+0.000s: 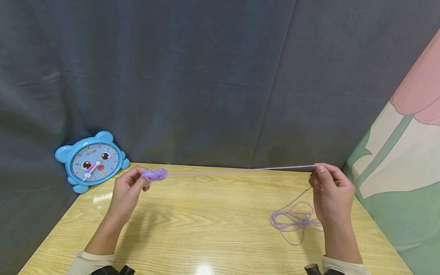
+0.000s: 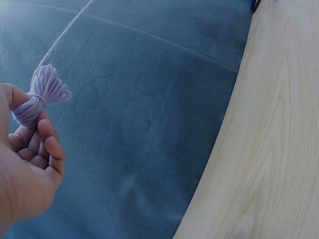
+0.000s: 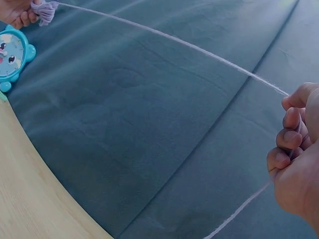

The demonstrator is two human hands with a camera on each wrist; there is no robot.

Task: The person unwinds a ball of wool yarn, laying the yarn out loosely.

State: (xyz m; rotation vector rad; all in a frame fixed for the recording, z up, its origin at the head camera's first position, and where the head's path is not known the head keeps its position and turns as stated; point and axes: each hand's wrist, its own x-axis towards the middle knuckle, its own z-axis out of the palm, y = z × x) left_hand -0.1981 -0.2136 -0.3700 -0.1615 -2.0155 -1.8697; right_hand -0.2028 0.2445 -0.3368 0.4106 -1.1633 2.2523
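Note:
My left hand (image 1: pixel 128 191) pinches a small purple yarn bundle (image 1: pixel 156 174) between thumb and fingers. In the left wrist view the bundle (image 2: pixel 42 97) is bound round its middle, with loops fanning out at one end. From it a strand of yarn (image 3: pixel 199 48) stretches across to my right hand (image 1: pixel 333 193), which pinches it between thumb and forefinger. Both hands are raised above the table. Below the right hand the yarn hangs down to a loose, looped heap of yarn (image 1: pixel 292 221) on the table, partly hidden behind that wrist.
A blue animal-shaped clock (image 1: pixel 96 162) leans at the table's back left corner. A dark curtain (image 1: pixel 206 84) hangs behind the wooden table (image 1: pixel 213 214). A flower-patterned panel (image 1: pixel 409 164) borders the right side.

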